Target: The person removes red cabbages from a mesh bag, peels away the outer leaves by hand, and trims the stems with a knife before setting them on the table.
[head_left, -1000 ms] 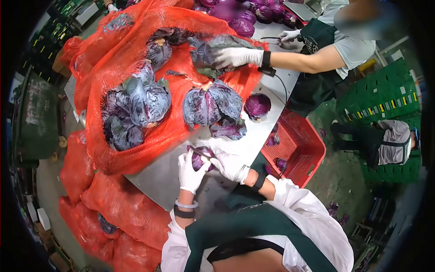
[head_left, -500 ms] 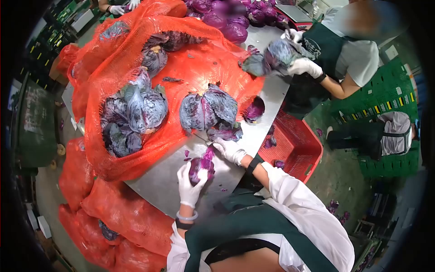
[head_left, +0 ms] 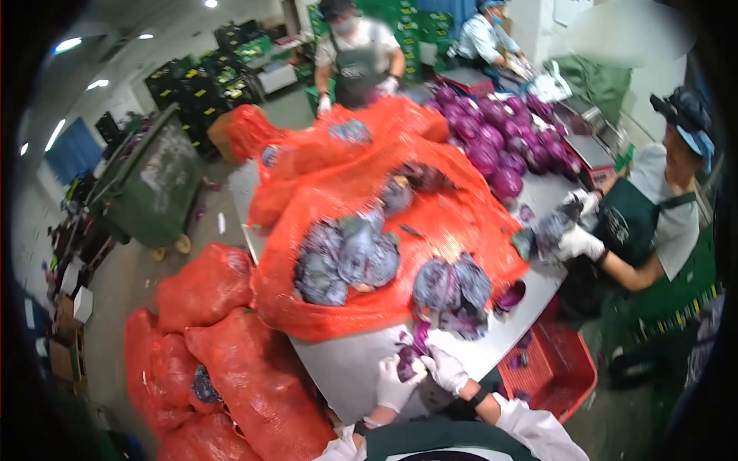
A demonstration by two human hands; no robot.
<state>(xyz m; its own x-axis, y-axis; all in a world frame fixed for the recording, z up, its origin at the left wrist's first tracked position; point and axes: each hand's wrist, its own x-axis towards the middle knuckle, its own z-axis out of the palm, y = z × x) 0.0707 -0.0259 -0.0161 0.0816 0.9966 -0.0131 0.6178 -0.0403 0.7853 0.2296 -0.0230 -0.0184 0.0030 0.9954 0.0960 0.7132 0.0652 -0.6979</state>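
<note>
My gloved left hand (head_left: 394, 386) is closed around a small, trimmed red cabbage (head_left: 407, 364) above the near edge of the metal table. Against the cabbage's right side is my gloved right hand (head_left: 447, 370), its fingers curled. The knife visible in it half a second ago is hard to make out now. A bright purple leaf strip (head_left: 420, 336) stands up behind the cabbage. Just beyond my hands sit loose outer cabbage leaves (head_left: 451, 288) at the edge of an open orange mesh bag (head_left: 338, 326). Untrimmed cabbages (head_left: 350, 257) rest inside the bag.
Trimmed cabbages (head_left: 492, 142) are heaped at the table's far end. On the right a co-worker (head_left: 646, 223) holds a leafy cabbage over a red crate (head_left: 550, 365). Filled orange bags (head_left: 254, 376) are stacked at left. Behind them stands a green wheeled bin (head_left: 157, 180). More people work farther back.
My view has tilted up, bringing the room's far side into sight. My right hand has come in against the cabbage, and its knife blade no longer shows clearly. The left hand keeps its hold.
</note>
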